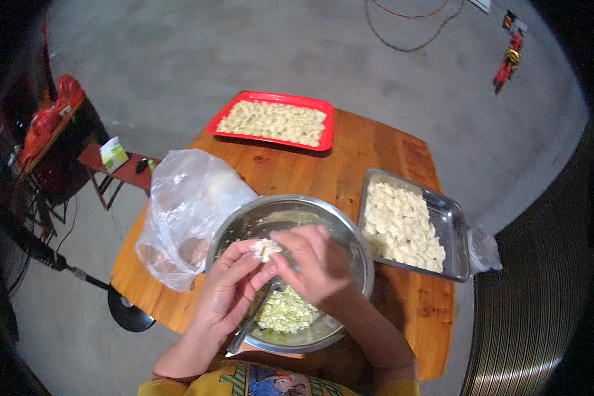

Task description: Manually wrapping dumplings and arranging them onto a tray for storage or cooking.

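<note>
A small pale dumpling (266, 249) is pinched between the fingertips of both my hands, above a wide steel bowl (365, 264). My left hand (234, 277) grips it from the left with thumb and fingers. From the right, my right hand (310, 264) presses on its edge, its fingers curled. Chopped green and white filling (287, 311) lies in the lower part of the bowl. A metal spoon (251, 321) leans in it, its handle over the near rim beside my left wrist.
On the wooden table (350, 158), a red tray (330, 125) of dumplings stands at the back, and a steel tray (452, 228) of dumplings at the right. A clear plastic bag (185, 204) lies left of the bowl. A red bench (129, 168) bears a tissue pack (114, 156).
</note>
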The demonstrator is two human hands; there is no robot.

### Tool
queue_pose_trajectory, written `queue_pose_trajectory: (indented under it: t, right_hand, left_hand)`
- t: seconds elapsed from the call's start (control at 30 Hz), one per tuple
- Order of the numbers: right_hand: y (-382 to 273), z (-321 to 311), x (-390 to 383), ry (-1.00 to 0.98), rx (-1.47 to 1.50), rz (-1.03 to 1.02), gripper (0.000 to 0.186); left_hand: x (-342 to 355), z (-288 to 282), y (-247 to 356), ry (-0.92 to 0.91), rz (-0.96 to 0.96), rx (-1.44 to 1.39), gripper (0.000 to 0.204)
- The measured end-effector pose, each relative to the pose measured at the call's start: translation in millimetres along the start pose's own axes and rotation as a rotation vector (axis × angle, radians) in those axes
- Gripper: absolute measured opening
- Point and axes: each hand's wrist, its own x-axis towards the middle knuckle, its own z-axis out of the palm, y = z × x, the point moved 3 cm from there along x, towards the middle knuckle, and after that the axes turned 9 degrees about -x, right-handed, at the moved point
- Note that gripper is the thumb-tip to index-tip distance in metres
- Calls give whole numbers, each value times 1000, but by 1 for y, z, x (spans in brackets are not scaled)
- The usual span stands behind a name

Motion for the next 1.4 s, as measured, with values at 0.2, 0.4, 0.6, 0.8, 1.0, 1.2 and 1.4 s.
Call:
queue_pose_trajectory:
  t: [0.2, 0.4, 0.6, 0.8, 1.0, 1.2, 1.4]
  right_hand:
    - [54, -31, -26, -57, 212, 66, 35]
    - [72, -48, -41, -71, 269, 72, 21]
    - [79, -61, -49, -54, 254, 87, 17]
    - [71, -64, -45, -71, 263, 141, 16]
    - [67, -67, -39, -95, 319, 256, 24]
    - [69, -48, -35, -199, 351, 308, 32]
    - [77, -27, -34, -262, 340, 312, 33]
  left_hand:
    - [12, 37, -53, 12, 97, 92, 18]
    - [18, 49, -80, 74, 116, 138, 16]
    - [17, 60, -93, 59, 126, 165, 14]
    - [17, 60, -83, -42, 116, 248, 13]
    - [30, 71, -63, -138, 50, 361, 13]
    - [48, 51, -50, -167, 4, 415, 13]
    - [58, 32, -46, -165, 48, 437, 14]
